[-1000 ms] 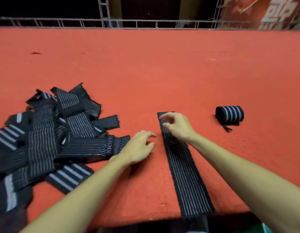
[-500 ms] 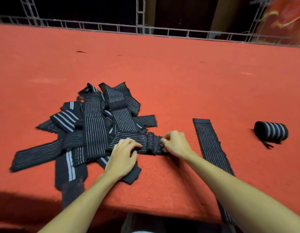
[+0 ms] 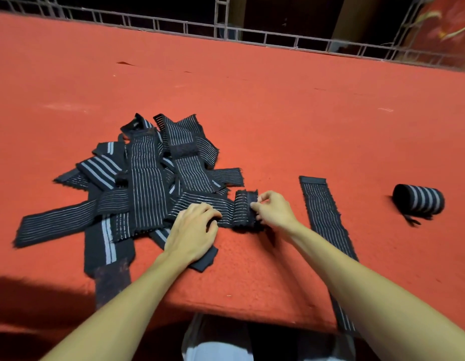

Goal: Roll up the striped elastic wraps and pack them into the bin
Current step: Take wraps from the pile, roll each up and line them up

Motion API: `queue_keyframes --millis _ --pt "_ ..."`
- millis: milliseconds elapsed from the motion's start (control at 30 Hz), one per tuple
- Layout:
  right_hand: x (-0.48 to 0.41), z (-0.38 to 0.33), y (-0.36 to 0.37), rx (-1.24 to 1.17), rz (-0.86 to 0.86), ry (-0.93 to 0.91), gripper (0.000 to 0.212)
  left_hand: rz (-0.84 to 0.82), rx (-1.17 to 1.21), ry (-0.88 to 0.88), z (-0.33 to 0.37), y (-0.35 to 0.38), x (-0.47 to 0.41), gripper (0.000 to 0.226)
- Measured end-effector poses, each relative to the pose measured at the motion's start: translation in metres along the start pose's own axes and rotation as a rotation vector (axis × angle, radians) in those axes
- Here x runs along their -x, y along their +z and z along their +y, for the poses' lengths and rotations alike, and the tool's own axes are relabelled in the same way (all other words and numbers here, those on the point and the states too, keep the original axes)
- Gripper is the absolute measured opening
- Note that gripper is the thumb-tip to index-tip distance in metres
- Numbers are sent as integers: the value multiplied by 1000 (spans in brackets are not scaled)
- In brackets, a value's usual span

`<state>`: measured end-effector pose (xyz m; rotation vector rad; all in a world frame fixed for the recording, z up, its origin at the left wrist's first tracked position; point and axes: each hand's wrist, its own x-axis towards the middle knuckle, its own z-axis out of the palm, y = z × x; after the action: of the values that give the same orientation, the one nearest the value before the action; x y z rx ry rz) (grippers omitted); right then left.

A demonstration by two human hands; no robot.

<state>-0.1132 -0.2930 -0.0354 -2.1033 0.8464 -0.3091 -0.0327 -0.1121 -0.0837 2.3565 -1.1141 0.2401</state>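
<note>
A heap of black striped elastic wraps point(image 3: 145, 175) lies on the red table point(image 3: 252, 105). One wrap point(image 3: 200, 204) stretches out of the heap to the right, and its end is turned over into a small roll point(image 3: 243, 211). My right hand point(image 3: 274, 209) pinches that roll with curled fingers. My left hand point(image 3: 193, 230) presses flat on the same wrap just left of the roll. Another wrap point(image 3: 326, 220) lies flat and straight to the right of my right arm. A finished rolled wrap point(image 3: 419, 201) sits at the far right. No bin is in view.
The table's near edge point(image 3: 226, 308) runs just in front of my body, and some wraps hang over it. A metal truss railing point(image 3: 226, 29) borders the far side. Bare red cloth spreads behind the heap.
Both hands left the flat straight wrap and moved to the heap. The right hand has begun rolling the end of a wrap while the left holds it down. The view swung left.
</note>
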Motion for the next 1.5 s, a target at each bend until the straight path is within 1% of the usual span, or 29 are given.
queue_keyframes --millis 100,167,200,233,267,333,400,467,500,600,700,800,867,933,1033,1100,1133,1267,1333,1400,1500 --pt "8 1 -28 -33 41 -95 9 -89 -72 -52 12 -6 -4 27" --pt "14 -3 -47 -132 74 -135 9 -177 -130 -99 23 -14 -13 31" --pt "17 -5 -56 -182 71 -146 8 -203 -106 -114 30 -19 -18 32" --pt "21 -8 -65 -213 58 -163 7 -209 -11 -122 38 -24 -22 33" --pt "23 -11 -74 -227 44 -190 7 -201 141 -122 48 -28 -27 36" --pt "29 -15 -91 -236 14 -249 8 -220 442 -81 71 -37 -36 49" --pt "34 -19 -109 -234 12 -292 8 -255 652 -49 97 -43 -46 62" --pt "40 -22 -127 -262 31 -320 11 -264 794 -37 121 -46 -56 63" --pt "42 -24 -136 -288 38 -331 13 -253 819 -20 130 -46 -61 56" --pt "50 -25 -159 -346 38 -336 14 -184 813 23 148 -42 -70 21" --pt "54 -19 -180 -354 69 -325 5 -199 813 7 159 -37 -72 9" --pt "54 -10 -200 -343 116 -277 10 -172 753 48 170 -34 -76 8" --pt "54 -5 -207 -378 150 -226 10 -173 719 62 178 -33 -79 7" --pt "54 -4 -211 -478 173 -172 13 -221 677 65 184 -33 -82 9" --pt "55 -8 -217 -623 211 -150 18 -341 536 82 177 -35 -81 12" --pt "57 -13 -220 -663 246 -161 16 -412 439 80 169 -39 -78 7" --pt "57 -15 -221 -672 259 -168 16 -441 431 62 166 -44 -76 8" --pt "61 -29 -219 -746 269 -181 10 -550 618 -33 171 -68 -67 16" --pt "64 -39 -219 -787 257 -195 7 -607 808 -68 182 -86 -61 11" --pt "67 -49 -221 -774 236 -235 8 -647 1008 -84 193 -104 -53 8" --pt "66 -56 -222 -698 201 -289 6 -708 1165 -72 203 -128 -41 22"
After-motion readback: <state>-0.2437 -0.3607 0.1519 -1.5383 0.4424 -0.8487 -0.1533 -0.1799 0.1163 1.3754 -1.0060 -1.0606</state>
